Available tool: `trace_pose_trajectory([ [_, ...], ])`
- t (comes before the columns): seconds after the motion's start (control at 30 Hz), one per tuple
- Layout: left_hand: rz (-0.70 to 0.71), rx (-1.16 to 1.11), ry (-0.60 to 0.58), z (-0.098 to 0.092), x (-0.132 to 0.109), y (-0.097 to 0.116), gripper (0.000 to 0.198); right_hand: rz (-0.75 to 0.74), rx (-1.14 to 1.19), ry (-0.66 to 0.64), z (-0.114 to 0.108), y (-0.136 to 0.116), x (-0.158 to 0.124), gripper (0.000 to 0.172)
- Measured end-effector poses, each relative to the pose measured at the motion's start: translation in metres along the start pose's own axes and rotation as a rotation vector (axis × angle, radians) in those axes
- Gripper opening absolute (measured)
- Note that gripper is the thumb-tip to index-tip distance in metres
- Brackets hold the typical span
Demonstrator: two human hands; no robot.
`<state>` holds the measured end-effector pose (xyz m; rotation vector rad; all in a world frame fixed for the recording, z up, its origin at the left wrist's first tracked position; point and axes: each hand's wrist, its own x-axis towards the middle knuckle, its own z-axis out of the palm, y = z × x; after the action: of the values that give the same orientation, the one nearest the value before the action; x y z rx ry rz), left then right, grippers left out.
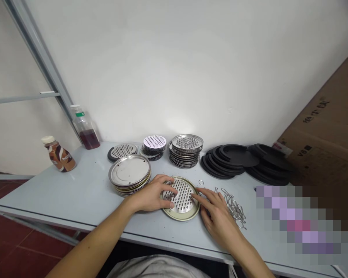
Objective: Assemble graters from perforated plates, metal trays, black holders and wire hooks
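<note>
A round metal grater disc [182, 197] with rows of raised holes lies inside a shallow gold-rimmed metal plate [179, 217] on the table. My left hand [152, 195] grips the disc's left side, its thumb low and its fingers bent over the face. From the right, my right hand [217, 214] reaches in with fingers stretched apart. Its index fingertip touches the disc and another finger is by the plate's rim. Beyond my left hand stands a stack of similar shallow metal plates [129, 170]. Loose wire clips [234, 210] lie in a pile beside my right hand.
Along the wall stand a tall stack of grater discs [187, 144], a smaller pile with a white grater disc [154, 142], a grey grater disc [123, 151] and black round trays [237, 156]. Two bottles, one brown [60, 156], one with dark liquid [88, 135], stand left. A cardboard box [327, 135] is right.
</note>
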<state>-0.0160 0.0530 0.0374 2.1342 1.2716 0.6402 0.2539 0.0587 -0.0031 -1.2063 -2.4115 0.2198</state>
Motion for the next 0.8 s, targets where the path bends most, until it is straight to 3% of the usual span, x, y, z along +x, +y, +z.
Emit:
trace_pose_trajectory([
  [0.17,0.001,-0.009,-0.012,-0.0017,-0.0001,0.0025,0.028,0.003,0.016,-0.005,-0.0023,-0.0021,0.0012,0.046],
  [0.6,-0.031,-0.022,-0.022,0.0006,0.0000,0.0021,0.026,-0.007,0.020,-0.022,0.0000,0.0011,-0.0006,0.050],
  [0.8,-0.027,-0.032,-0.015,0.0014,-0.0018,0.0004,0.027,-0.112,0.040,-0.064,-0.0082,-0.0060,-0.0069,0.069],
])
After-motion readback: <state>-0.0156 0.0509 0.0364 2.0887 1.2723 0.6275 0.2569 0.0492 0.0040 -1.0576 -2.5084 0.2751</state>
